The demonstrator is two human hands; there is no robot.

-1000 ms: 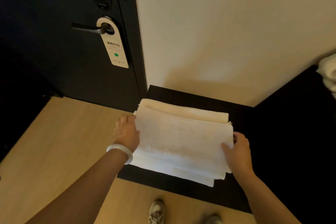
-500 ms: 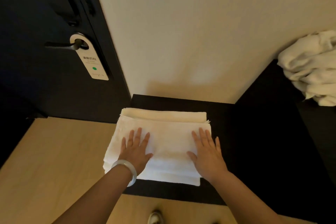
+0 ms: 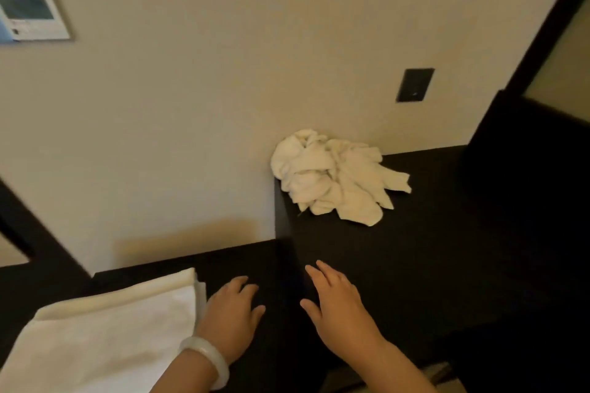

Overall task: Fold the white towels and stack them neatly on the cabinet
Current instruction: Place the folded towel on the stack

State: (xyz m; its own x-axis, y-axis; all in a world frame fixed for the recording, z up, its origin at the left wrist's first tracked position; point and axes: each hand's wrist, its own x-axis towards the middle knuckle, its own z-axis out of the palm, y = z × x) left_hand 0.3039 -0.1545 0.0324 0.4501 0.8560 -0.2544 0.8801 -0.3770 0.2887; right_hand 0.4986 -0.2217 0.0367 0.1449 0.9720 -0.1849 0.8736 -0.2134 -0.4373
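Head view is showing, far left, a wall panel [image 3: 30,9] hanging on the pale wall, too blurred for reading. Below it the folded towels [image 3: 105,338] are lying in a flat, squared stack on the lower cabinet top [image 3: 242,260], edges lined up, likely because this spot is serving as the finished pile. The frame is cutting off the stack's near and left parts, so its layers are not countable.

Just beside the stack's right edge the left hand [image 3: 231,313], wearing a pale bracelet [image 3: 207,360], is hanging with fingers loosely curled and gripping nothing. The right hand [image 3: 335,306] is hovering with fingers spread straight, also empty; I judge the next reach is going to be for unfolded cloth. Whether either palm is touching the dark surface is not showing.

Farther right and back, the crumpled towels [image 3: 335,175] are sitting heaped against the wall on the higher cabinet top [image 3: 431,249], well apart from the stack and waiting for folding. How many are tangled there is unclear. A dark wall plate [image 3: 414,84] is sitting above them.
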